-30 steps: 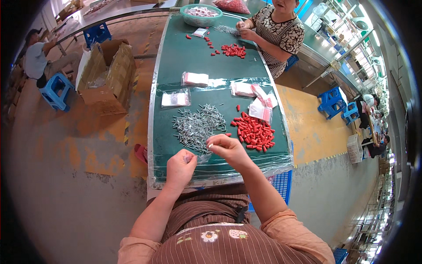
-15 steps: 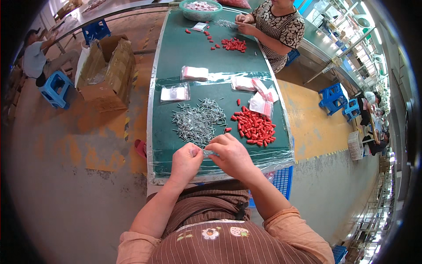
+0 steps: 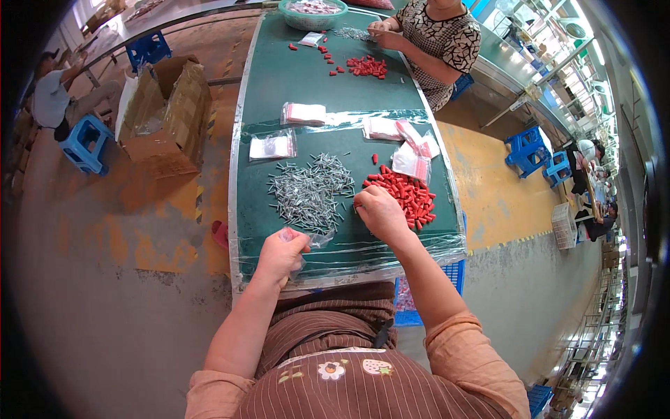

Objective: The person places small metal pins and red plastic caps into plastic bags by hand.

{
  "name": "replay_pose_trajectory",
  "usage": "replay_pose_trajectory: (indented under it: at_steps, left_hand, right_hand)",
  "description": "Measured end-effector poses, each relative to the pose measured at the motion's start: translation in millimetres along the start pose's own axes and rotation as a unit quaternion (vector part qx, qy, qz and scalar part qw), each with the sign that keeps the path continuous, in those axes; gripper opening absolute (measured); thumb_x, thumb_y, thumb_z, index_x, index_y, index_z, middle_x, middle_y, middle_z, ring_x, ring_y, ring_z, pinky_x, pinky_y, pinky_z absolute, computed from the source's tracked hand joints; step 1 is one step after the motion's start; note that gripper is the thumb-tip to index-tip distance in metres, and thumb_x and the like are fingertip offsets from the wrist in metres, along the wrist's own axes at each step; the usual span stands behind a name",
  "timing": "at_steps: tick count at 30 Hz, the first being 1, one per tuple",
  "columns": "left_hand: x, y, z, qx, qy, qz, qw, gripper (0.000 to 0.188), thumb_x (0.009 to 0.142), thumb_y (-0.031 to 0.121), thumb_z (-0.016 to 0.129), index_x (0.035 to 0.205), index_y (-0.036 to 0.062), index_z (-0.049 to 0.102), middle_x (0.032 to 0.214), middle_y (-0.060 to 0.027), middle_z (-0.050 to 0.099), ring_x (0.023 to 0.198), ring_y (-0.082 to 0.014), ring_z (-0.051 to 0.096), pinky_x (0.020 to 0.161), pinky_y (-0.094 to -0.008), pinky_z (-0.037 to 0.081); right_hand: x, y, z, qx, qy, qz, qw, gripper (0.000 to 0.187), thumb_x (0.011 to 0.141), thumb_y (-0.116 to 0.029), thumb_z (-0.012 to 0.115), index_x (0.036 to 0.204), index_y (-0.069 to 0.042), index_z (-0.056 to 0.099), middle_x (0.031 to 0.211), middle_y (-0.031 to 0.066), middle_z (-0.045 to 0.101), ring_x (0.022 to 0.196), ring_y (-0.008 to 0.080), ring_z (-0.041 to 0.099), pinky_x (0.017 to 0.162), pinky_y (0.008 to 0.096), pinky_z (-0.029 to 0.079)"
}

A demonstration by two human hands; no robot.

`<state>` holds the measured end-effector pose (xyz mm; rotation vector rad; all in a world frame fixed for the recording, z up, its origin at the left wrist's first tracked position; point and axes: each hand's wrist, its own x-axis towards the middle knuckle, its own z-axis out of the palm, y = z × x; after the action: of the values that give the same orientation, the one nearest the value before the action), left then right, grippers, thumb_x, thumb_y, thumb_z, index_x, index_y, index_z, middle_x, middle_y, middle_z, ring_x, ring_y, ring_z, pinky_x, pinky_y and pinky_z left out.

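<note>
A factory workshop: small metal parts (image 3: 310,192) heaped on the green counter (image 3: 279,73), a carton (image 3: 164,143) left of it, stools (image 3: 527,150) right.

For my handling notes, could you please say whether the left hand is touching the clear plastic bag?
Touching: the head view shows the left hand gripping the clear plastic bag, which juts out.
</note>
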<state>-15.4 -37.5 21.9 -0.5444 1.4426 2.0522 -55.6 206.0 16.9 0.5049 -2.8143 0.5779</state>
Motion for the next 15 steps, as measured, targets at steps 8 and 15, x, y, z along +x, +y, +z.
replay_pose_trajectory:
  at_steps: [8, 15]
  left_hand:
    - [-2, 4, -11, -0.037, 0.005, -0.017, 0.999, 0.007, 0.081, 0.005, 0.063, 0.082, 0.0056, 0.055, 0.068, -0.003, 0.054, 0.043, -0.0042, 0.034, 0.036, -0.0206, 0.023]
    - [-16, 6, 16, 0.306, 0.126, 0.222, 0.917, 0.006, 0.082, 0.006, 0.059, 0.078, 0.0021, 0.058, 0.068, -0.0051, 0.06, 0.053, -0.0134, 0.054, 0.051, -0.0293, 0.042]
  right_hand:
    - [-4, 4, -10, -0.01, 0.008, 0.0, 1.0, 0.007, 0.075, -0.008, 0.06, 0.08, -0.005, 0.058, 0.078, 0.013, 0.055, 0.072, 0.0327, 0.059, 0.065, 0.0424, 0.049]
    - [-48, 1, -28, -0.01, -0.09, 0.07, 0.993, 0.008, 0.078, -0.01, 0.06, 0.084, -0.006, 0.058, 0.083, 0.0132, 0.056, 0.077, 0.0332, 0.059, 0.067, 0.0428, 0.049]
